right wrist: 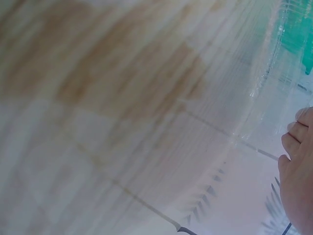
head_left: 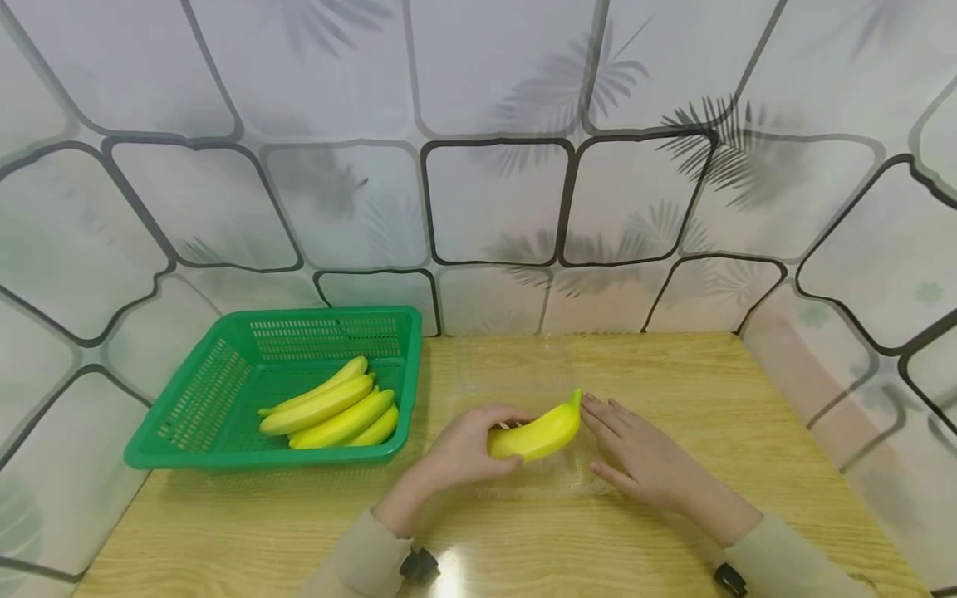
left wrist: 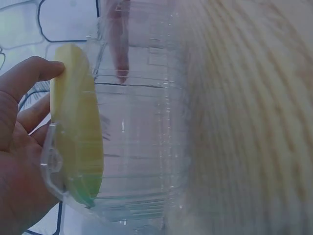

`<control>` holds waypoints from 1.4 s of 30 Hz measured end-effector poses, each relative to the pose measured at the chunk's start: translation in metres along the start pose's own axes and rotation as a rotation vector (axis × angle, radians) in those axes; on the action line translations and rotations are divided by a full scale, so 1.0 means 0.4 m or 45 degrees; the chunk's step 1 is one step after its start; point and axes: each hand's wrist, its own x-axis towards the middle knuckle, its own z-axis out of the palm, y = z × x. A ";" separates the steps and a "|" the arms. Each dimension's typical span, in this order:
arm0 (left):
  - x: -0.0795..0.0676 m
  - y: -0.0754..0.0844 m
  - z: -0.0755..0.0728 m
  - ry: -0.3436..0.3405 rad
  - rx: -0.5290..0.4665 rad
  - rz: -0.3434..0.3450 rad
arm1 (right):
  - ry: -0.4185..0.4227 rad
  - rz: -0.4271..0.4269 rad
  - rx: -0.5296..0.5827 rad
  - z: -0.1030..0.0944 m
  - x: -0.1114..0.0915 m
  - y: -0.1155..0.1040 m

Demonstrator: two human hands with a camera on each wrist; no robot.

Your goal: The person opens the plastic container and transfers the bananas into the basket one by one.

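Note:
A yellow banana (head_left: 540, 433) with a green stem tip is gripped by my left hand (head_left: 469, 444), thumb on the near side and fingers behind. Below it on the table is a clear plastic clamshell box (head_left: 516, 365), its see-through lid raised at the back. From the left wrist view, the banana (left wrist: 76, 122) overlaps the rim of the clear box (left wrist: 132, 147). My right hand (head_left: 643, 457) lies at the box's right side with its fingers extended, fingertips close to the banana's stem. In the right wrist view only part of the right hand (right wrist: 298, 166) shows.
A green plastic basket (head_left: 272, 459) stands to the left on the wooden table (head_left: 665, 365), with several bananas (head_left: 329, 407) in its right part. Behind the table rises a wall covering with a stone and leaf pattern (head_left: 493, 203).

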 end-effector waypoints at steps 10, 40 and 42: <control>-0.008 0.044 -0.040 0.077 0.059 0.071 | -0.005 -0.003 -0.006 -0.004 0.004 0.000; -0.043 0.052 -0.151 0.229 0.222 0.140 | 0.034 -0.031 0.011 -0.004 0.004 0.002; -0.046 0.052 -0.159 0.235 0.227 0.134 | 0.035 -0.033 0.011 -0.004 0.005 0.002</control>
